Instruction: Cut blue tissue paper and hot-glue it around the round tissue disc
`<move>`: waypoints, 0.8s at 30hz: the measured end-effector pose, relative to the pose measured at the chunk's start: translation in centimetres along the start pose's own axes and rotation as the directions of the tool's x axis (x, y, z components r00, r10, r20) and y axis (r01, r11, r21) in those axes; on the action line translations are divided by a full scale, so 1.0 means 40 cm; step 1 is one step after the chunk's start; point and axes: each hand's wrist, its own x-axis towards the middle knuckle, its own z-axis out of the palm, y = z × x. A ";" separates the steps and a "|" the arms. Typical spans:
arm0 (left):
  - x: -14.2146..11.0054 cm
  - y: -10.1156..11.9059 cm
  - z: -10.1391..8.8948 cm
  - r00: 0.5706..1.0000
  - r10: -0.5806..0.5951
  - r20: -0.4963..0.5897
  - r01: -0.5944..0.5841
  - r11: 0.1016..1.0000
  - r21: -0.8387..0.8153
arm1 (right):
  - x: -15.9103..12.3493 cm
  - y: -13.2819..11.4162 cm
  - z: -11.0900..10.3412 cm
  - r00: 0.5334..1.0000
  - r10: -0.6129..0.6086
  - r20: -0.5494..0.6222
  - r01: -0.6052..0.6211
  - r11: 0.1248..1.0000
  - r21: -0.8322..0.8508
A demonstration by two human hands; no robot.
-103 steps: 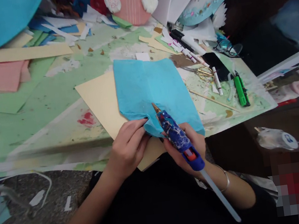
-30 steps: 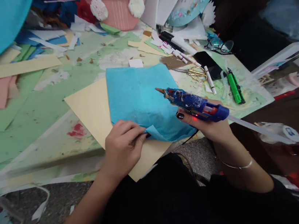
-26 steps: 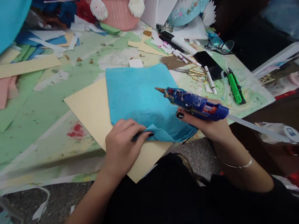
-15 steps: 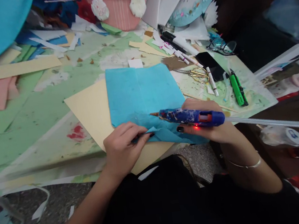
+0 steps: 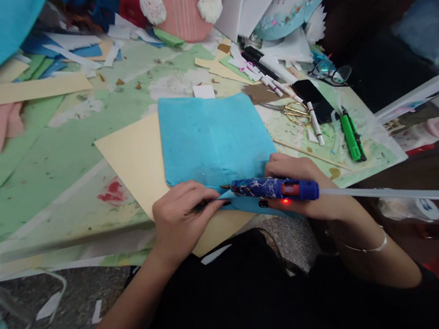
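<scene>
A blue sheet (image 5: 215, 132), which looks like paper or thin felt, lies over a cream sheet (image 5: 133, 157) at the table's front edge. Its near edge is folded up. My left hand (image 5: 187, 209) pinches this folded edge between thumb and fingers. In my right hand (image 5: 297, 176) is a blue hot glue gun (image 5: 271, 187), its red light lit and a long clear glue stick (image 5: 385, 194) sticking out of the back. The nozzle points left and sits at the fold, close by my left fingertips. Whether glue is coming out I cannot tell.
Gold-handled scissors (image 5: 296, 113), a black phone (image 5: 313, 99), a green cutter (image 5: 349, 136), white markers and eyeglasses (image 5: 331, 71) lie to the right. A thin wooden stick (image 5: 311, 155) is nearer. Paper scraps and decorated crafts (image 5: 183, 13) crowd the back.
The glue gun has moved down and slightly left, so its nozzle has come from above the blue sheet to the folded edge. My left hand keeps its pinch.
</scene>
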 end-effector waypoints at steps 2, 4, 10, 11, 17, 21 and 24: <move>0.001 -0.001 -0.002 1.000 0.005 0.000 -0.005 1.000 -0.017 | -0.003 0.000 -0.002 1.000 -0.006 0.003 0.006 1.000 0.013; 0.001 -0.001 -0.004 1.000 0.004 0.005 -0.004 1.000 -0.028 | -0.005 -0.001 -0.005 1.000 -0.022 0.003 0.022 1.000 0.019; 0.002 -0.001 -0.005 1.000 0.014 0.001 -0.014 1.000 -0.028 | -0.004 0.002 -0.010 0.999 -0.041 0.018 0.041 0.999 -0.014; 0.002 -0.001 -0.005 1.000 0.016 0.000 -0.016 0.999 -0.030 | -0.004 0.003 -0.008 0.999 -0.040 0.026 0.041 0.999 -0.023; 0.003 -0.001 -0.004 0.999 0.032 -0.015 -0.032 0.999 -0.019 | 0.003 0.011 0.005 0.999 -0.024 -0.029 0.023 0.999 -0.048; 0.003 -0.001 -0.004 1.000 0.019 -0.019 -0.019 1.000 -0.014 | 0.003 0.009 0.003 0.999 -0.013 -0.052 0.011 0.999 -0.036; 0.001 0.001 -0.003 0.999 0.017 -0.030 -0.017 1.000 -0.016 | 0.001 0.008 0.001 1.000 -0.028 -0.008 0.027 0.999 -0.025</move>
